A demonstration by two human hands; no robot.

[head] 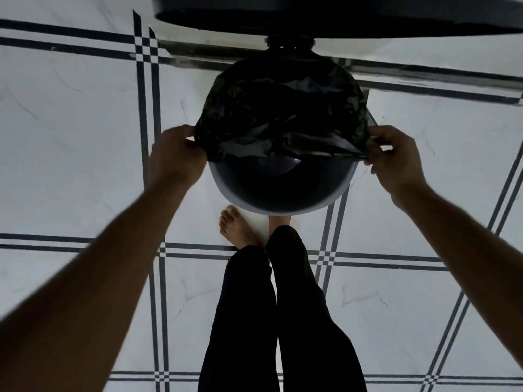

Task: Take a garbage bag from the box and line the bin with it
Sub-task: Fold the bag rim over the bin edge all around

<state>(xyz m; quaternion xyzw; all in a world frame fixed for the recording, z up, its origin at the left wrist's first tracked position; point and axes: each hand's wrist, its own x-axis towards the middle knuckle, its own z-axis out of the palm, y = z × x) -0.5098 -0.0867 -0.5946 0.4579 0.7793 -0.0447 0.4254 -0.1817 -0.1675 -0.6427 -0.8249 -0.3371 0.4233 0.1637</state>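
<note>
A round dark bin [278,206] with a pale rim stands on the tiled floor just ahead of my feet. A crumpled black garbage bag [280,117] is stretched over the far part of its opening, while the near part of the opening is uncovered. My left hand [174,157] pinches the bag's edge at the bin's left side. My right hand [396,157] pinches the bag's edge at the right side. The bag's box is not in view.
The bin's open dark lid [339,15] rises at the top of the view, joined by a hinge [290,43]. My bare foot [236,227] and dark trouser legs stand right behind the bin. White floor tiles with dark lines surround it.
</note>
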